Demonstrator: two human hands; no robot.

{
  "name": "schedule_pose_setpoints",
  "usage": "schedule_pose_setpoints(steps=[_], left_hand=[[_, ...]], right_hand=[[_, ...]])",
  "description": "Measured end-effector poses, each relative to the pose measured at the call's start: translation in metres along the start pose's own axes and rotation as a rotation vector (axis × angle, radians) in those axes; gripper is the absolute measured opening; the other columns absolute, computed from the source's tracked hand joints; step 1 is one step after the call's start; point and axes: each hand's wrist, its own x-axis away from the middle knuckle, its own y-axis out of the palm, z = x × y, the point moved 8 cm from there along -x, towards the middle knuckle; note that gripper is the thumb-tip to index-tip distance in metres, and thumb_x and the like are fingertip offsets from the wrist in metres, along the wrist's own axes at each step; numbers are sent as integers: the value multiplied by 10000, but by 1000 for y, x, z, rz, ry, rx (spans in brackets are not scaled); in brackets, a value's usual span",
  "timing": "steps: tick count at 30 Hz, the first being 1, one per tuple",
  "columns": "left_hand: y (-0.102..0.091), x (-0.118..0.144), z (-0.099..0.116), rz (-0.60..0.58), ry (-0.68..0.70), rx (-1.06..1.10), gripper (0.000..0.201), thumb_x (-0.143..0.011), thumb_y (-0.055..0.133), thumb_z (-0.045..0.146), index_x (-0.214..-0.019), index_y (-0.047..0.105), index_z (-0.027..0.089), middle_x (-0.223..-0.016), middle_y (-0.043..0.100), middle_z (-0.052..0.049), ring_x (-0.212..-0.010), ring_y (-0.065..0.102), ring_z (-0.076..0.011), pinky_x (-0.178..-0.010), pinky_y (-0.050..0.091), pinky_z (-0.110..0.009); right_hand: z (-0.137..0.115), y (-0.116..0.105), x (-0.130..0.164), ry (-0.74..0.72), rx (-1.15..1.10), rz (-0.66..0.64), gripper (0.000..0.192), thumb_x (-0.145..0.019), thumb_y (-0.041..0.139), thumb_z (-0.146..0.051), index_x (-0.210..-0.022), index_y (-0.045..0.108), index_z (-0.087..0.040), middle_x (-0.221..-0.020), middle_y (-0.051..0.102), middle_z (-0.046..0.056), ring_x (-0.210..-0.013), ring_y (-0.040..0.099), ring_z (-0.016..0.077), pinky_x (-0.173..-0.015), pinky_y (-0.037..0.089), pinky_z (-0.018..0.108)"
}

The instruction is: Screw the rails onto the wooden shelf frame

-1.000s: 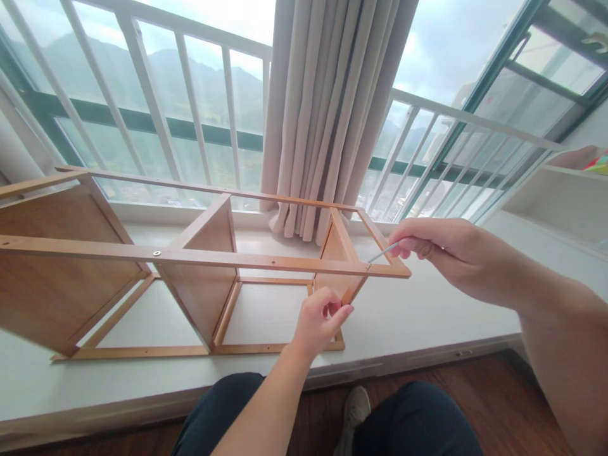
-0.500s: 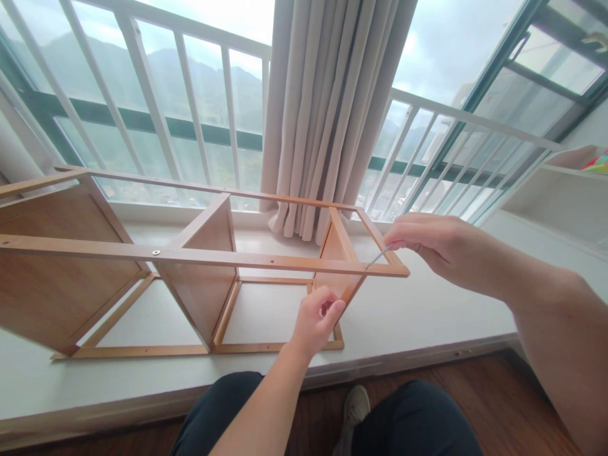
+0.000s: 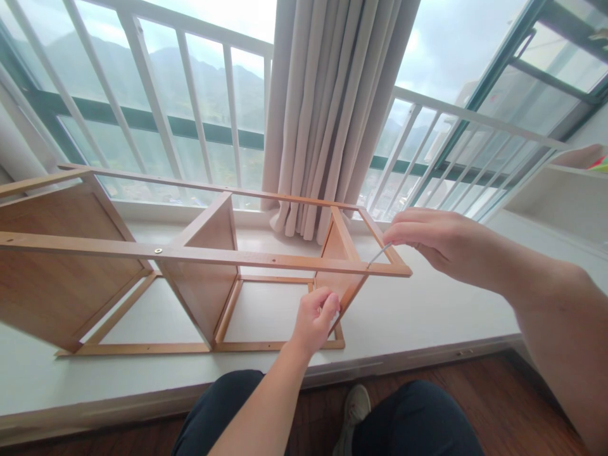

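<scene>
A wooden shelf frame [image 3: 242, 256] lies on its side, with boards set crosswise between its long rails. My right hand [image 3: 427, 233] pinches one end of a thin bent metal hex key [image 3: 379, 254]. The key's other end meets the upper front rail near its right end, where the rightmost shelf board [image 3: 338, 244] joins it. Below that rail, my left hand [image 3: 316, 316] is closed beside the board's lower front edge. A small pale bit shows by its thumb, too little to name, and the fingers hide whatever they hold.
The frame rests on a white window ledge [image 3: 427, 316] above a dark wood floor [image 3: 475, 392]. Behind it are a beige curtain [image 3: 327, 114] and white railings [image 3: 199, 107]. A white shelf unit [image 3: 560, 196] stands at the right. My knees are against the ledge's front.
The thumb of my left hand has shifted, and a pale bit now shows beside it. The hex key stays at the same joint in my right hand. The view has shifted slightly.
</scene>
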Motion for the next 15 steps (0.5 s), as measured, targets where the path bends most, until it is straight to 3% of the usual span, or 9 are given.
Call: schedule_pose_setpoints(steps=[4,7,15], left_hand=[[9,1,-8,-102,-114,91,725,-981,434,731,-477,460,211,-424,428,16,-444,395,-107,-507,330,-281],[14,3,-13,-146,-170,103,774,-944,450,791,-437,491,208,-382,431,8,-415,393,-104,-481,320,-273],[17,3,-14,-170,-163,87,778,-946,461,788,-431,519,208,-369,454,2,-407,410,-104,-475,335,-263]], right_hand=[[-5,-5,-7,-46,13,-14,320,-984,458,-62,-968,723,-241,-937,680,68,-866,622,219,-785,439,347],[-10,-8,-12,-79,32,-34,301,-993,486,-91,-915,727,-253,-945,697,71,-865,619,225,-790,445,352],[-22,-9,-22,-153,103,-100,345,-995,449,-70,-907,733,-245,-948,695,71,-847,585,205,-760,442,350]])
